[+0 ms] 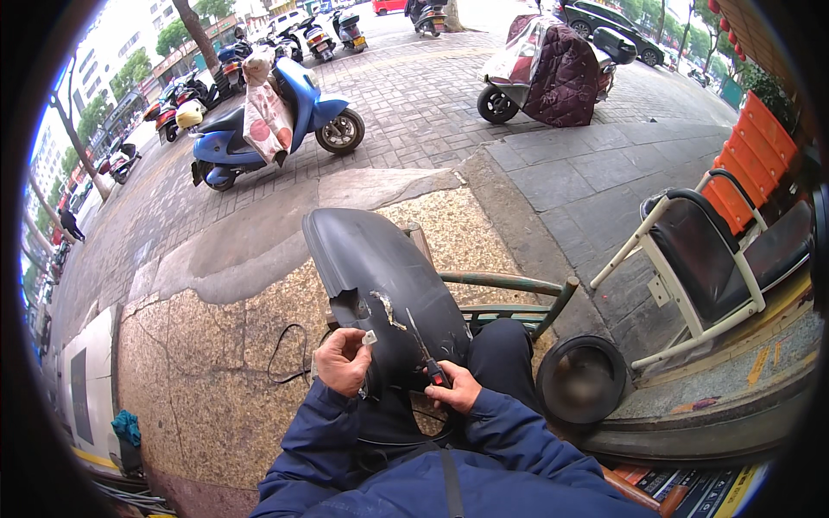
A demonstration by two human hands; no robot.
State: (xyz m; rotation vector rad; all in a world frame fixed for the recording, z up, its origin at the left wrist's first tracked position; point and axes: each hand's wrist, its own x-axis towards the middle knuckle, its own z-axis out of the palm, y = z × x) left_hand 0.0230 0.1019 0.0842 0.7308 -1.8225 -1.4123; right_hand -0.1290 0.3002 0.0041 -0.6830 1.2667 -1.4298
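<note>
I see left fingers (pixel 349 337) pinching a pale chip (pixel 370 337) just nearside of the torn notch (pixel 345 302) in the black plastic shell (pixel 389 259), right fingers (pixel 444 395) gripping a red-and-black-handled tool (pixel 436 373), shaft (pixel 416 331) angled forward-left.

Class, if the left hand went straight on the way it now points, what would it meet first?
The left hand would probably meet the black curved panel, beyond the pale piece it holds; depth is unclear.

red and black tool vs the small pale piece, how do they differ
The tool is long and slim; the pale piece is small and stubby. The tool's handle is red and black, the pale piece whitish. The right hand holds the tool, the left hand the pale piece. Both are held near the black curved panel.
</note>
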